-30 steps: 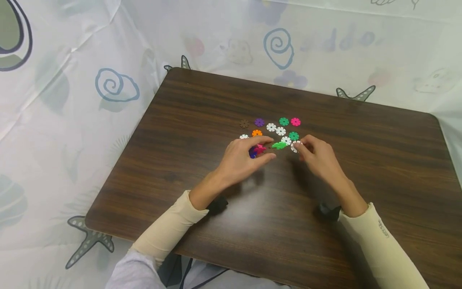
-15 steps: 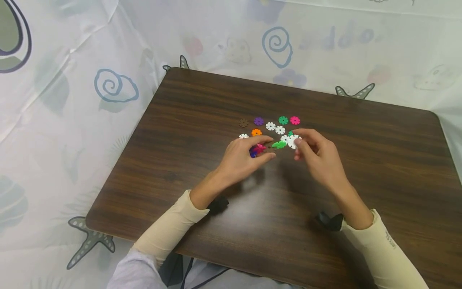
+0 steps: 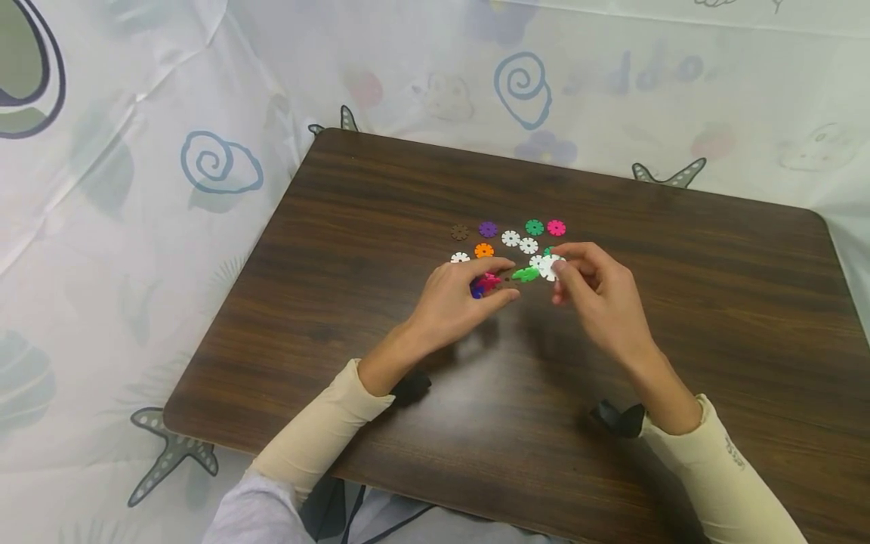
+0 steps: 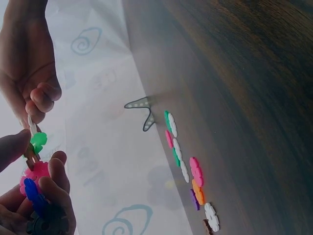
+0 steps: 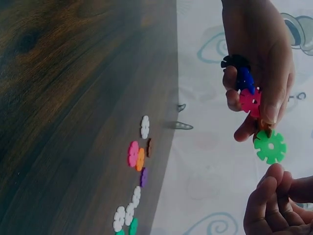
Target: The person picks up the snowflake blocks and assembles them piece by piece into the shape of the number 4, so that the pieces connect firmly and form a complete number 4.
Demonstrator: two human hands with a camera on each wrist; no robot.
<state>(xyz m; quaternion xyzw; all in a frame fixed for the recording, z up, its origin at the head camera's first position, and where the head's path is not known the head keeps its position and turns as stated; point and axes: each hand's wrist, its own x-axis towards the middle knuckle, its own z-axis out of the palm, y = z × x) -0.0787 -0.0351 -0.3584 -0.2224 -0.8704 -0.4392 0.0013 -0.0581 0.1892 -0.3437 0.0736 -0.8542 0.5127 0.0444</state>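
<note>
Pinching: left hand (image 3: 448, 302), notched-disc chain (image 5: 249, 100), green, brown, pink, blue, dark; right hand (image 3: 607, 298), notched white disc (image 3: 547, 268).

Before you: a table (image 3: 707, 317), dark wood grain, rounded corners. Past its far and left edges you have a white printed cloth (image 3: 285, 45), creased. Prints noted: blue spiral shell (image 3: 522, 81) beyond the far edge; second spiral shell (image 3: 211, 162) off the left edge; purple flower (image 3: 546, 147) just behind the far edge; grey starfish (image 3: 177, 449) by your near-left corner; another starfish (image 3: 669, 180), partly hidden, at the far edge, toward the far-right corner.
</note>
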